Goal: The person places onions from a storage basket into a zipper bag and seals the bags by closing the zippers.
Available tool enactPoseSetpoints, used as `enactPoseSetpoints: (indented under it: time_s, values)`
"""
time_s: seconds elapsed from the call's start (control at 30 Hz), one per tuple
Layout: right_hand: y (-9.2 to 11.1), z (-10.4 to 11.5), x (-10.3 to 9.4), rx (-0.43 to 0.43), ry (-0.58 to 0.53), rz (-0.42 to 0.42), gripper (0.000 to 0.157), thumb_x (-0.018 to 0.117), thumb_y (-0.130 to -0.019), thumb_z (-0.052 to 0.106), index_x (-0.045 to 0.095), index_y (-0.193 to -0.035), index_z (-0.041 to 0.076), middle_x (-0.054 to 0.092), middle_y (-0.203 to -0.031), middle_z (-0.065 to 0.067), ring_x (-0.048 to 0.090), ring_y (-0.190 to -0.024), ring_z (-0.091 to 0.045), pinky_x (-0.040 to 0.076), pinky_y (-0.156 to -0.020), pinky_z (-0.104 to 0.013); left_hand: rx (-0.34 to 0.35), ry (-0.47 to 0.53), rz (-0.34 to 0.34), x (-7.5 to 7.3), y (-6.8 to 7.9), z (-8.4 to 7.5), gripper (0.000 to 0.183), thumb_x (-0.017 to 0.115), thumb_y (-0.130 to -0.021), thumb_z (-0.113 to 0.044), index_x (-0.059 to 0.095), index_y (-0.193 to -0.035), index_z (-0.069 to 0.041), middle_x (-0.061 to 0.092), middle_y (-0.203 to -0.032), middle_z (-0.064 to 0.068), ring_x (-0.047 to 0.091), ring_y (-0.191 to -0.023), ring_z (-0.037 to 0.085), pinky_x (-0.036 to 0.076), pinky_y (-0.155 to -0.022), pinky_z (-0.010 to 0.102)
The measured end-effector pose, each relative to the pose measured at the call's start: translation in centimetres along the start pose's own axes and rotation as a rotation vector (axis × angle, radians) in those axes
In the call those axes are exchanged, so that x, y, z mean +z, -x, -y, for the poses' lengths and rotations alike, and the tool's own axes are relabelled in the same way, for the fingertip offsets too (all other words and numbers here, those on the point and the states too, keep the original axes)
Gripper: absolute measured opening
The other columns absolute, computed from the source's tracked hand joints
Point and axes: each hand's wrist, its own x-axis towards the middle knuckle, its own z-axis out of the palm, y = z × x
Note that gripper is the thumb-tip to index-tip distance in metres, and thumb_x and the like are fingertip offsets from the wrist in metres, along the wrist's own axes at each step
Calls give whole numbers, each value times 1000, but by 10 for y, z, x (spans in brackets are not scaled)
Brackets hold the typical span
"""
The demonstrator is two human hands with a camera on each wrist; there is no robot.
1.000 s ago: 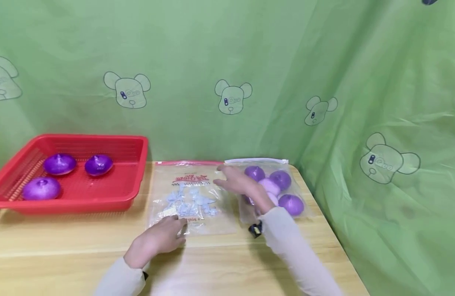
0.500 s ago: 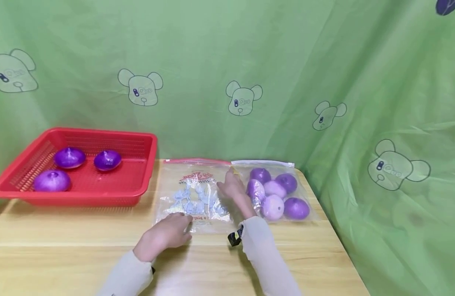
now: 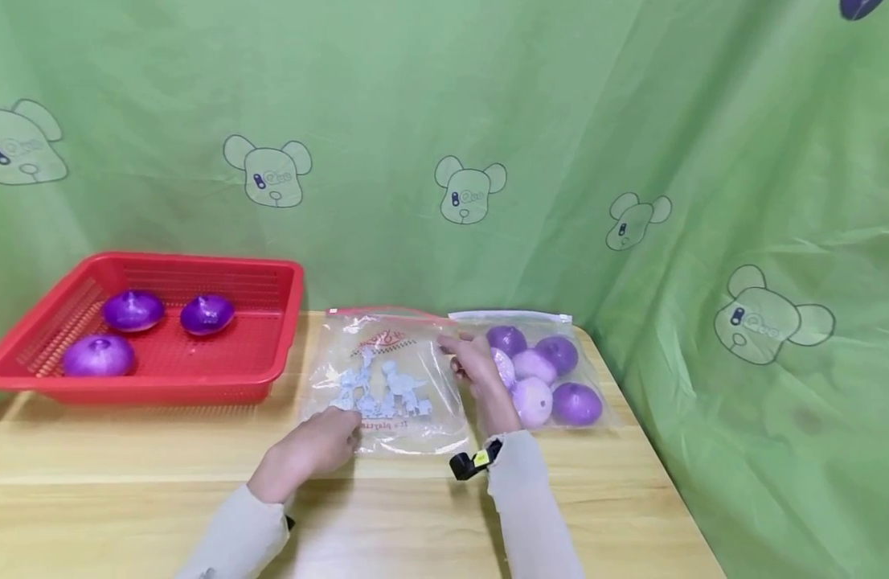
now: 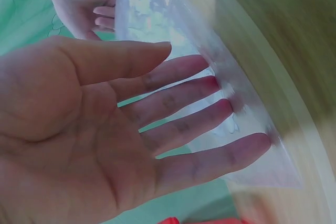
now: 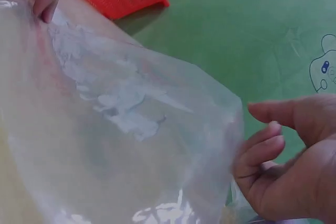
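Note:
A clear zip bag (image 3: 426, 354) with a red top strip and pale blue dinosaur prints lies flat-side up on the table, slightly puffed. My left hand (image 3: 317, 446) is at its lower left; in the left wrist view the straight fingers (image 4: 205, 114) press against the bag's edge. At the bag's right side is my right hand (image 3: 481, 374). The right wrist view shows its fingers (image 5: 262, 153) loosely bent, right at the plastic edge, with the thumb apart from them. A second zip bag (image 3: 595, 366) with a white strip, holding several purple onions (image 3: 578, 404), lies beside it.
A red plastic basket (image 3: 198, 392) stands at the left with three purple onions (image 3: 99, 355) in it. A green curtain (image 3: 372, 233) with printed bear heads hangs behind and along the right side of the wooden table (image 3: 387, 531).
My right hand has come from over the onion bag to the right edge of the red-strip bag. That bag now looks puffier. My left hand stays at its lower left.

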Motion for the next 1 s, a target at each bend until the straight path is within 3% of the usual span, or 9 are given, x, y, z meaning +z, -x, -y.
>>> enactPoseSetpoints:
  time_s: [0.1,0.2,0.3,0.5,0.63,0.77,0.83,1.0]
  values:
    - [2,4,1,-11,-42,0,51,71,-91,20,54,-130,-8,68,-82,-4,39,-46,-3,30,-39,-17,-3,-2,-9,-2,0,2,13,58,-91,3,58,-82,-6,52,-70,2,50,-65,19,47,-60,35]
    - [2,7,3,-9,-1,59,33,71,-92,23,67,-112,-2,66,-73,-2,36,-43,-3,26,-41,-19,-14,20,-3,-2,1,3,14,57,-90,4,58,-81,-6,51,-69,2,49,-63,18,46,-58,33]
    - [4,9,3,-26,74,91,26,69,-94,21,69,-107,-2,65,-65,1,31,-39,-3,23,-39,-19,-20,40,6,-2,0,4,14,58,-90,4,58,-80,-6,51,-68,3,49,-62,17,45,-57,32]
    - [17,17,5,-163,221,-37,25,67,-93,12,69,-115,2,68,-65,-4,32,-38,-4,24,-36,-19,7,3,-5,-1,-1,3,13,60,-92,0,59,-81,-6,53,-71,3,51,-66,19,49,-62,38]
    - [30,26,4,-272,250,-103,21,66,-92,8,71,-112,3,68,-66,-8,34,-37,-5,23,-35,-20,13,-64,-12,-1,2,1,5,63,-93,-7,63,-90,-4,61,-90,10,60,-85,27,54,-79,53]
    - [40,33,1,-340,280,-105,20,64,-93,8,71,-112,4,68,-68,-9,35,-38,-6,22,-35,-20,3,-94,-6,-4,8,-5,25,68,-93,-16,66,-114,-2,61,-121,20,58,-112,40,45,-92,69]
    - [44,34,-1,-370,296,-100,20,64,-94,8,71,-113,4,68,-68,-9,36,-38,-6,22,-35,-20,3,-98,-3,-6,10,-7,36,69,-93,-18,63,-124,-2,56,-133,25,53,-122,44,40,-96,72]
    - [55,36,-5,-459,335,-136,19,64,-94,9,72,-112,6,66,-62,-9,39,-36,-9,24,-34,-20,57,-82,-17,-14,12,-13,39,67,-95,-18,61,-129,0,54,-137,24,53,-124,44,41,-99,68]
